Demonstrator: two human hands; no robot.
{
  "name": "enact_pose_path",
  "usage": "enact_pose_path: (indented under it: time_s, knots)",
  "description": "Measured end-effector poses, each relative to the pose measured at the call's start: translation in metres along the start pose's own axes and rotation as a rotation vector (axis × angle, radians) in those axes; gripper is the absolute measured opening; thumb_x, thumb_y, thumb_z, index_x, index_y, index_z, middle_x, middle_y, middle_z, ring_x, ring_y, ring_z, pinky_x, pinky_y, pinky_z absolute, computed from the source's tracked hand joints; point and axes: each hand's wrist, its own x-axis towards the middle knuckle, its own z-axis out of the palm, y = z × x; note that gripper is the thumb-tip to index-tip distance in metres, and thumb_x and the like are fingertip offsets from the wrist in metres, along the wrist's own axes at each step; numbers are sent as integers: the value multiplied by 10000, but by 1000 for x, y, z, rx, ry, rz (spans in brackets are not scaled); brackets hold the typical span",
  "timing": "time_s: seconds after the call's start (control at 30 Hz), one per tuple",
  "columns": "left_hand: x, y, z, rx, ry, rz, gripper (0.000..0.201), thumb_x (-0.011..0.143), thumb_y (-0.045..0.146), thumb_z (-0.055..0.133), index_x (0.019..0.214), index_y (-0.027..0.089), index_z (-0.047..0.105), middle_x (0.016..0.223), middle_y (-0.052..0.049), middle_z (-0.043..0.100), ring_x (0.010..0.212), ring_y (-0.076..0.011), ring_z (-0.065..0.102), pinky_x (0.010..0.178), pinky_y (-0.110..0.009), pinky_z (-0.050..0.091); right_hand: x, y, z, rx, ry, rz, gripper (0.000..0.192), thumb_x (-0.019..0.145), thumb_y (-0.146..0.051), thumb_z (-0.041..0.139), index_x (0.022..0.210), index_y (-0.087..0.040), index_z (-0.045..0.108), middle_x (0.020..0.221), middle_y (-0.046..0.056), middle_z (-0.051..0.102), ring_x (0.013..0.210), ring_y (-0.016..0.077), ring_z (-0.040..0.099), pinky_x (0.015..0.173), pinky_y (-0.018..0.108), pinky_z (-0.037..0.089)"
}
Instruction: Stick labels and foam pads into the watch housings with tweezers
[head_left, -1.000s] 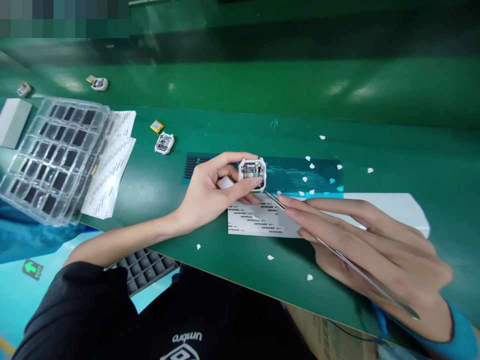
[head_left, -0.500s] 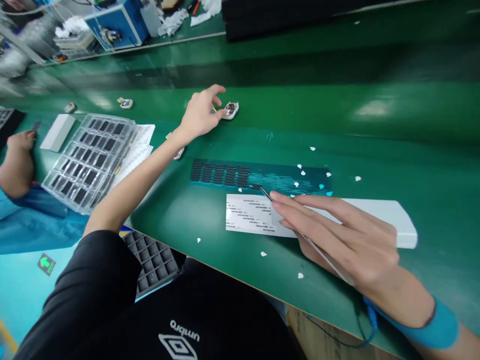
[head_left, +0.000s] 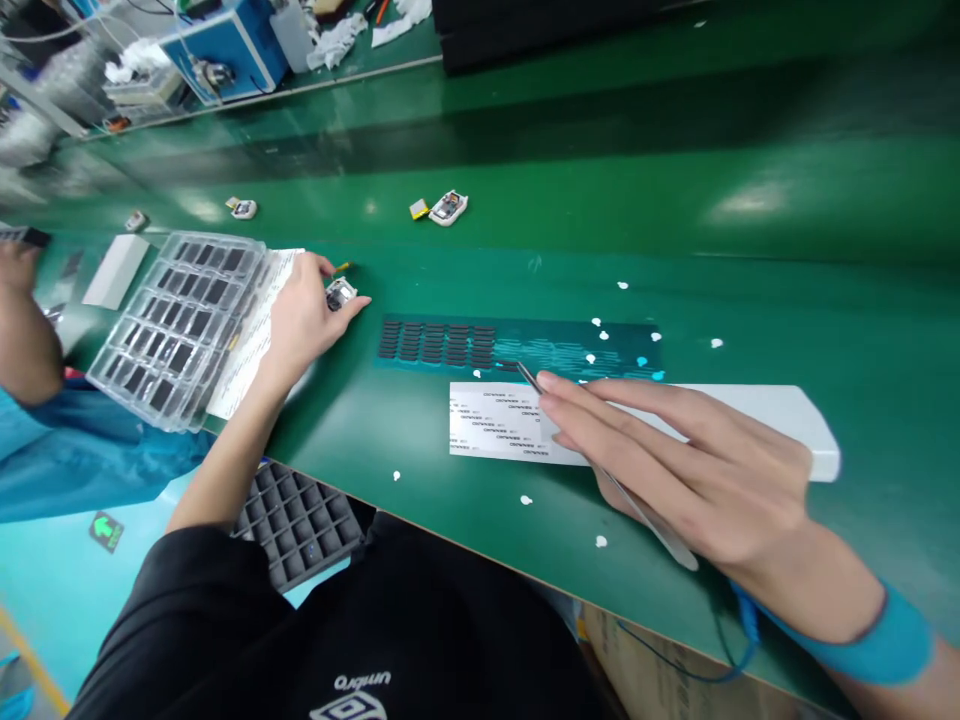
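Note:
My left hand (head_left: 304,315) has its thumb and fingers around a small white-cased electronic device (head_left: 342,293) with a yellow piece beside it; part of the device is hidden. My right hand (head_left: 675,455) grips metal tweezers (head_left: 530,378), their tip at a thin black strip (head_left: 508,366) on the edge of a teal sheet (head_left: 577,335). Rows of black strips (head_left: 435,343) cover the sheet's left part. Below the sheet lies a printed white paper (head_left: 495,420) over a long white block (head_left: 795,425), partly under my right hand.
Another opened device (head_left: 448,207) with a yellow piece lies farther back. A clear compartment tray (head_left: 180,320) with dark pieces stands at left, near a co-worker's arm (head_left: 30,340). White dots (head_left: 526,499) are scattered about. A grey grid tray (head_left: 300,525) sits below the table edge.
My left hand has left the far device and come back toward me and left, to the nearer one. My right hand stays nearly in place with the tweezers.

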Motion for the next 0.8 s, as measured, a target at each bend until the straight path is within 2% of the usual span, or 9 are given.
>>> enact_pose_path:
  time_s: [0.07, 0.23, 0.43, 0.5, 0.57, 0.63, 0.7, 0.73, 0.8]
  knots:
    - [-3, -3, 1, -8, 6, -8, 532, 861, 568, 755, 1170, 191, 542, 1136, -145, 665, 998, -317, 648, 905, -421, 498, 2, 0, -5, -3, -60, 12, 265, 975, -12, 673, 1239, -15, 691, 1244, 110, 748, 941, 257, 767, 752, 382, 666]
    - [-10, -13, -5, -46, 15, -22, 370, 882, 567, 717, 934, 217, 609, 1035, -110, 638, 900, -272, 619, 850, -406, 484, 5, 3, -8, -29, -48, -12, 285, 968, -29, 702, 1252, -16, 688, 1253, 117, 741, 934, 260, 765, 764, 386, 664]
    - [0, -18, -9, -366, -4, -67, 341, 731, 374, 856, 877, 229, 584, 789, -7, 610, 695, -179, 543, 695, -365, 427, 3, 2, -5, -29, -36, -24, 227, 982, -38, 688, 1208, -32, 706, 1233, 106, 749, 925, 246, 779, 753, 378, 675]
    - [6, -5, -13, -460, -7, -74, 295, 763, 322, 845, 886, 224, 596, 755, 19, 615, 665, -143, 524, 658, -338, 419, 2, 1, -5, -29, -60, -7, 232, 985, -33, 675, 1216, -31, 700, 1249, 117, 742, 953, 258, 787, 778, 391, 685]
    - [10, 19, -19, -496, 34, -17, 238, 812, 281, 841, 946, 215, 655, 796, 28, 647, 693, -117, 524, 669, -317, 436, 0, 0, -4, -34, -58, 21, 299, 963, -27, 703, 1260, -55, 690, 1266, 113, 736, 973, 259, 793, 810, 390, 695]
    - [8, 50, -27, -561, 144, 102, 255, 856, 288, 861, 1052, 205, 720, 906, 24, 694, 789, -121, 562, 741, -320, 493, -2, 0, -2, -38, -45, 77, 438, 953, -36, 726, 1371, -143, 654, 1309, 74, 717, 1001, 240, 795, 841, 372, 704]
    - [0, 80, -34, -751, 197, 217, 267, 914, 372, 847, 1088, 194, 748, 1047, 7, 725, 968, -157, 628, 884, -336, 561, -5, 0, 1, -30, -48, 142, 571, 968, -48, 713, 1485, -251, 581, 1353, 28, 690, 1041, 221, 790, 870, 361, 706]
    - [-4, 93, -36, -876, 181, 257, 287, 913, 422, 848, 1068, 197, 758, 1053, 10, 736, 975, -157, 646, 905, -331, 582, -6, 1, 2, -25, -47, 164, 613, 971, -47, 706, 1518, -275, 551, 1362, 20, 684, 1053, 221, 788, 876, 363, 706]
    - [-13, 112, -37, -1109, 58, 282, 335, 872, 466, 875, 1057, 211, 759, 1035, 9, 745, 925, -158, 684, 835, -318, 627, -7, 2, 3, -23, -27, 176, 643, 956, -46, 718, 1540, -245, 534, 1349, 40, 698, 1053, 240, 789, 873, 372, 708]
